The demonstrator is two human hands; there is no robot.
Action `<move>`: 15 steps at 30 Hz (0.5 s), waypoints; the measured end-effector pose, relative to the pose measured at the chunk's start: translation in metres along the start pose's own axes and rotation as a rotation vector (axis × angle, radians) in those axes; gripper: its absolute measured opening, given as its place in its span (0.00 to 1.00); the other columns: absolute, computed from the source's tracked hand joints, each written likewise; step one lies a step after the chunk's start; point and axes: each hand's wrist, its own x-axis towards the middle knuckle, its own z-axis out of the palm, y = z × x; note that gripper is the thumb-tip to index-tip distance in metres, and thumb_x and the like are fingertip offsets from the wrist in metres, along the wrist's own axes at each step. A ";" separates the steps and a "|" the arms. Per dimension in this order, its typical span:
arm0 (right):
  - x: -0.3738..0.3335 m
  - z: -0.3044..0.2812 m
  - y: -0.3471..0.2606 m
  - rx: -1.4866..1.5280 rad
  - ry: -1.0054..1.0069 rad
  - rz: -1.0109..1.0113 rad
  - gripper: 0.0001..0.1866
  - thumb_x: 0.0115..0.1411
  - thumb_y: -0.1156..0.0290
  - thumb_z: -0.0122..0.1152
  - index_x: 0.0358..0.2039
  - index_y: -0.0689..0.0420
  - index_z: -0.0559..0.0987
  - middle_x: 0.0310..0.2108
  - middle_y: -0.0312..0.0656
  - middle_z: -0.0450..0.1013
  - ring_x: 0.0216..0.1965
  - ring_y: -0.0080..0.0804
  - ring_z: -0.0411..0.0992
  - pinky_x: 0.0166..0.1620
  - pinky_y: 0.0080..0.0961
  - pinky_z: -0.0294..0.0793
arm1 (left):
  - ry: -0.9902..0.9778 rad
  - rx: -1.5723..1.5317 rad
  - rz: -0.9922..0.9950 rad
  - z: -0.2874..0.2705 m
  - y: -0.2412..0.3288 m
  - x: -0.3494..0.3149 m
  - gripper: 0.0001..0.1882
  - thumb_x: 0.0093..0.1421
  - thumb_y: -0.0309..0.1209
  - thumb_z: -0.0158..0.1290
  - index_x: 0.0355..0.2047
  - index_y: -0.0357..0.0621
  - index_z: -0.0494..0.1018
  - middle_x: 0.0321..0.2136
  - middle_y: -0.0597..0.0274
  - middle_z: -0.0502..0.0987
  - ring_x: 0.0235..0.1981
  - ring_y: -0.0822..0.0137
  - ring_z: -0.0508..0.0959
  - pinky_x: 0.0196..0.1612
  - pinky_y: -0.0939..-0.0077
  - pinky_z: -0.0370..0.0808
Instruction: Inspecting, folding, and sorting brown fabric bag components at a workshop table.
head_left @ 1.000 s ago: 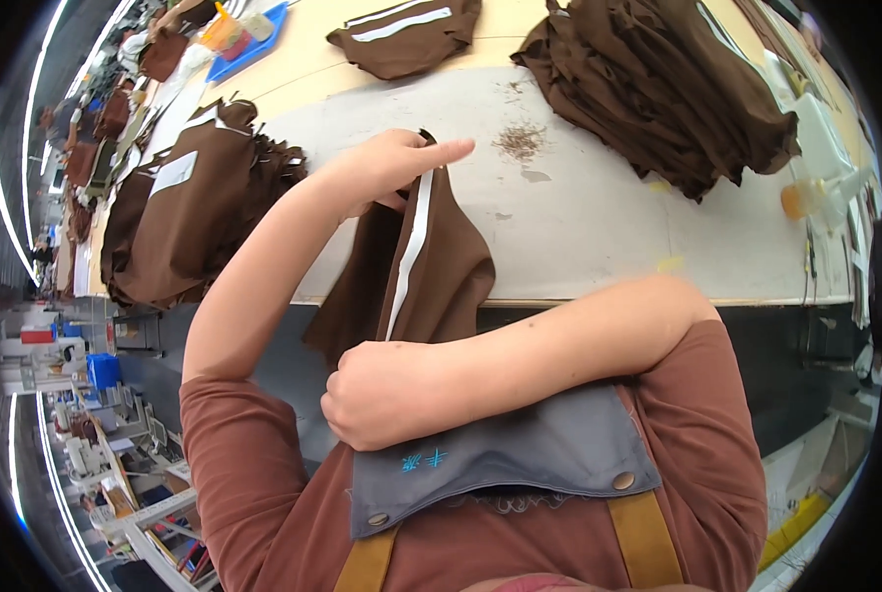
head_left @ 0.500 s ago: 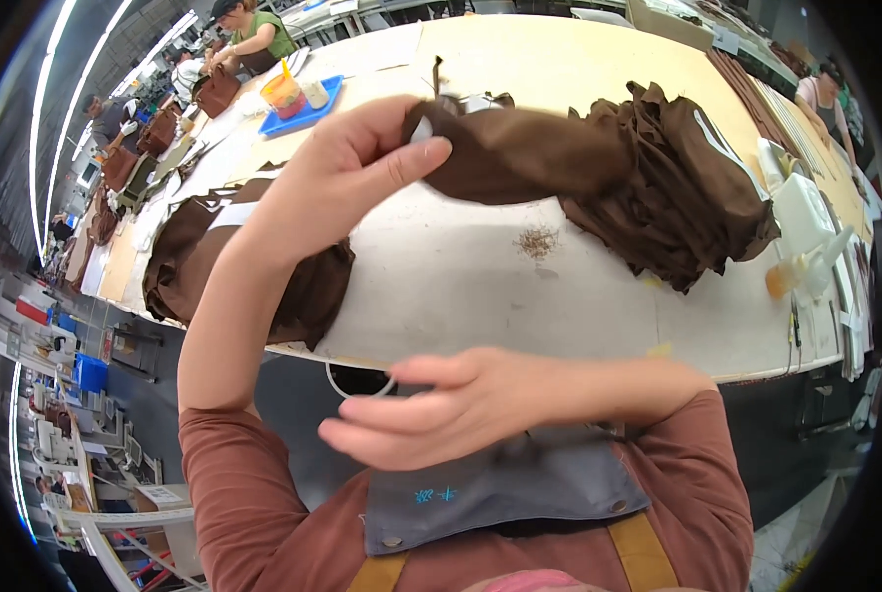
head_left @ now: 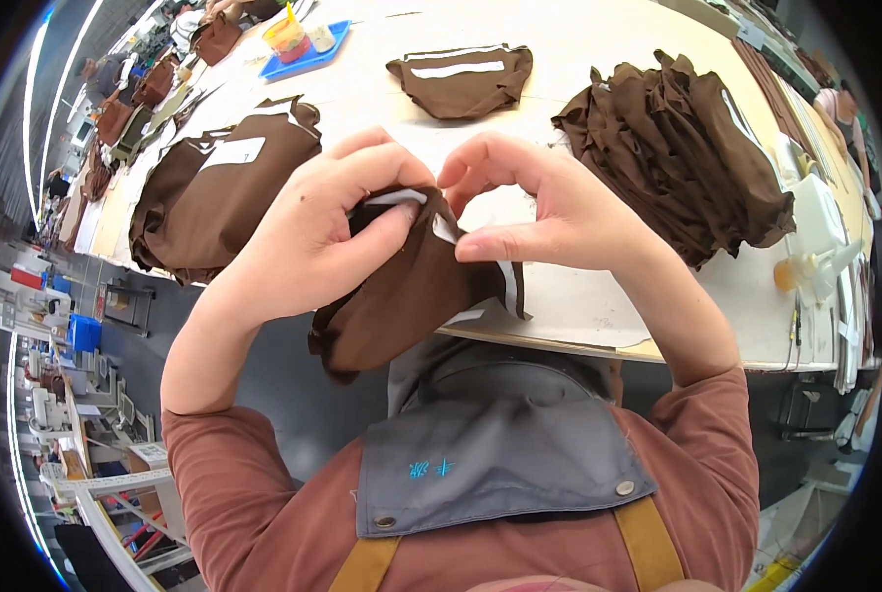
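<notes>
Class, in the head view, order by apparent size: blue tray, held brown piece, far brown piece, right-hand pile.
1. Right-hand pile and held brown piece: too close to rank
2. Far brown piece
3. Blue tray

The fingertips of the left grip (head_left: 307, 227) are partly hidden in the fold of the soft brown cloth piece with white strips (head_left: 386, 301). Whether the right grip (head_left: 549, 202) touches this piece, I cannot tell. The left forearm (head_left: 214, 331) covers some part of the folded brown cloth stack with a white label (head_left: 189, 207). The thin dark tools (head_left: 797, 331) are too small to recognise. A co-worker's body (head_left: 261, 9) is cut off by the upper edge.
</notes>
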 end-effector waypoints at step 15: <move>-0.017 0.013 -0.014 -0.195 0.205 0.117 0.07 0.62 0.72 0.59 0.37 0.62 0.78 0.29 0.30 0.71 0.33 0.15 0.66 0.38 0.15 0.66 | 0.110 -0.172 -0.178 0.013 -0.007 -0.018 0.07 0.58 0.24 0.55 0.37 0.35 0.75 0.31 0.65 0.72 0.33 0.75 0.72 0.39 0.80 0.69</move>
